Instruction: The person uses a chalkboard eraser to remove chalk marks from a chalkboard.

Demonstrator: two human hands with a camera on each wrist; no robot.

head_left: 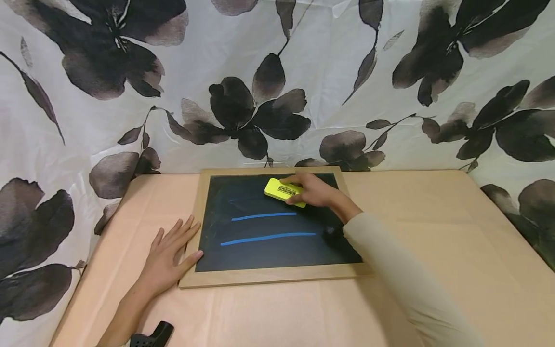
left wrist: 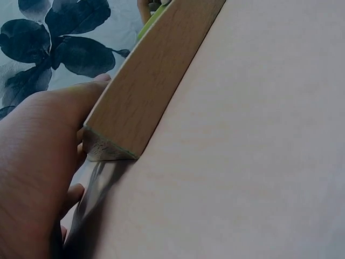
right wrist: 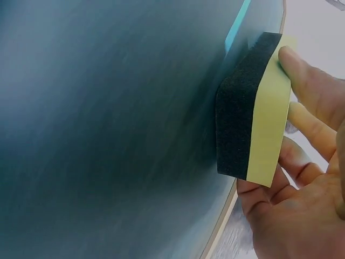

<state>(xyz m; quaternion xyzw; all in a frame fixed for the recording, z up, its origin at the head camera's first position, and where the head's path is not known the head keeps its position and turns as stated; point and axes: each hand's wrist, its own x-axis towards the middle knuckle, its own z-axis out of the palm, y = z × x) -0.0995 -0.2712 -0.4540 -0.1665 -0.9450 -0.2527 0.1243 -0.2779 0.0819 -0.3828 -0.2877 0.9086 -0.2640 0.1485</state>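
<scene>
A wood-framed chalkboard (head_left: 260, 255) lies on the table, with two blue lines (head_left: 269, 237) across its dark surface and a faint smudge above them. Near the board's top, my right hand (head_left: 314, 190) grips a yellow board eraser (head_left: 277, 189). In the right wrist view, the black felt side of the eraser (right wrist: 237, 113) faces the board, thumb on one edge and fingers on the other. My left hand (head_left: 166, 258) rests at the board's left edge, fingers spread and thumb on the frame. The left wrist view shows that hand (left wrist: 38, 162) beside the frame's corner (left wrist: 129, 102).
The light wooden table (head_left: 433, 217) extends on both sides of the board. Behind it hangs a white cloth (head_left: 338, 62) printed with dark flowers. A black wrist device (head_left: 153, 335) shows at the bottom left.
</scene>
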